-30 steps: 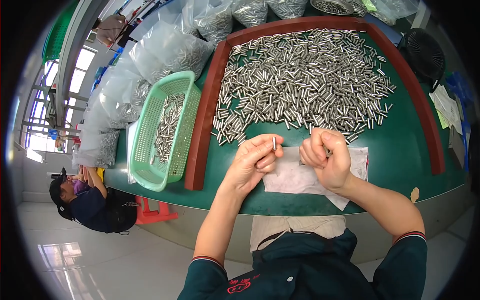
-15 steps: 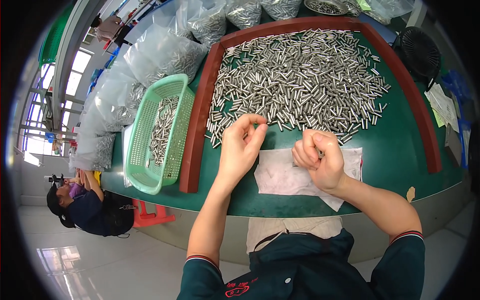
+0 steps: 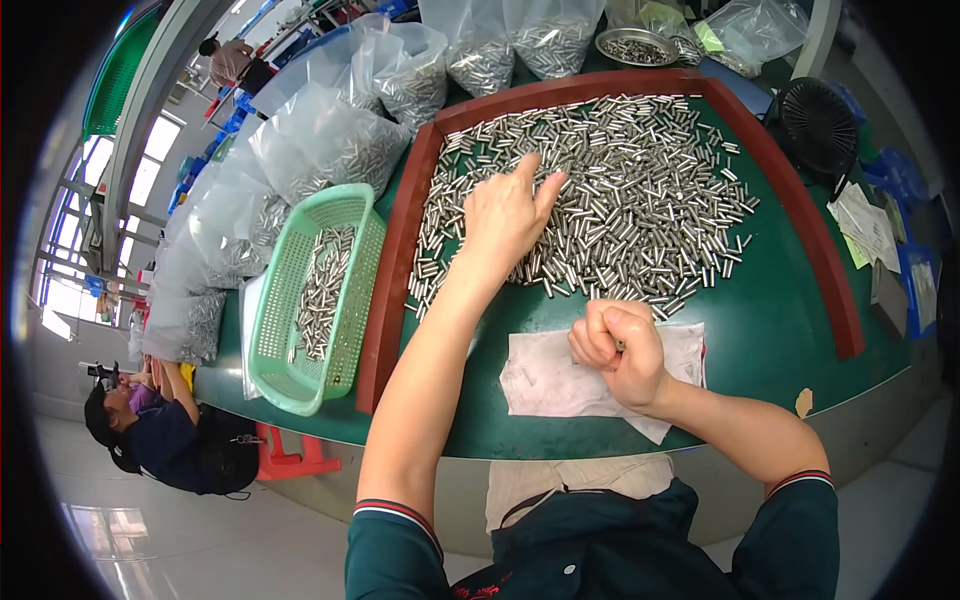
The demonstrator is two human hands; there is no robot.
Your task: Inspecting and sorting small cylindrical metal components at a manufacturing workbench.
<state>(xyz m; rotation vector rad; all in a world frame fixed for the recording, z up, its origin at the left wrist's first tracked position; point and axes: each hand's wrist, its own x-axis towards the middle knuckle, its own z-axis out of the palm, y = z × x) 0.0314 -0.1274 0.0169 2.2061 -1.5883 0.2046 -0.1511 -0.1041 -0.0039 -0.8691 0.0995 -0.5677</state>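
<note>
Many short shiny metal pins (image 3: pixel 620 200) lie loose in a wide spread on the green tabletop (image 3: pixel 780 300). My left hand (image 3: pixel 503 218) reaches over the left part of that spread, palm down. Its thumb and forefinger are apart, with no pin visible between them; the other fingers are partly hidden. Closed into a fist, my right hand (image 3: pixel 625 355) hovers above a stained white cloth (image 3: pixel 540 375) in front of the pins. A small grey metal end shows in the curl of its fingers; how many pins it holds is hidden.
A dark red wooden frame (image 3: pixel 397 290) borders the pins. Left of it stands a light green basket (image 3: pixel 262 345) with pins inside. Clear bags (image 3: pixel 340 140) of pins line the far left. A metal bowl (image 3: pixel 636 48) and black fan (image 3: pixel 815 125) are behind. Another person (image 3: pixel 170 430) sits left.
My left hand has moved away from near the cloth, out over the pins, and its forefinger has straightened. My right hand stays closed above the cloth. The whole view has shifted slightly.
</note>
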